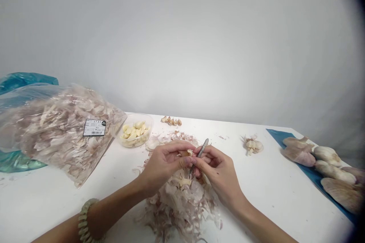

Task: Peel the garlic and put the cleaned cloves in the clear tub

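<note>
My left hand [168,163] is closed, pinching a garlic clove [188,153] between thumb and fingertips. My right hand [215,167] grips a slim grey metal tool [202,148] that slants downward; its exact kind is not clear. The fingertips of both hands meet around the clove, so part of it is hidden. Below them spreads a heap of papery garlic skins [182,205]. Left of the hands, a clear round plastic bowl [134,145] holds several peeled garlic cloves [137,131].
A clear bag of garlic skins [65,129] with a price label lies at left, beside blue-green plastic [31,78]. Unpeeled cloves [171,121] line the table's [119,193] back edge. A partly broken garlic bulb [253,145] sits right; whole bulbs [327,155] rest on blue plastic [278,135].
</note>
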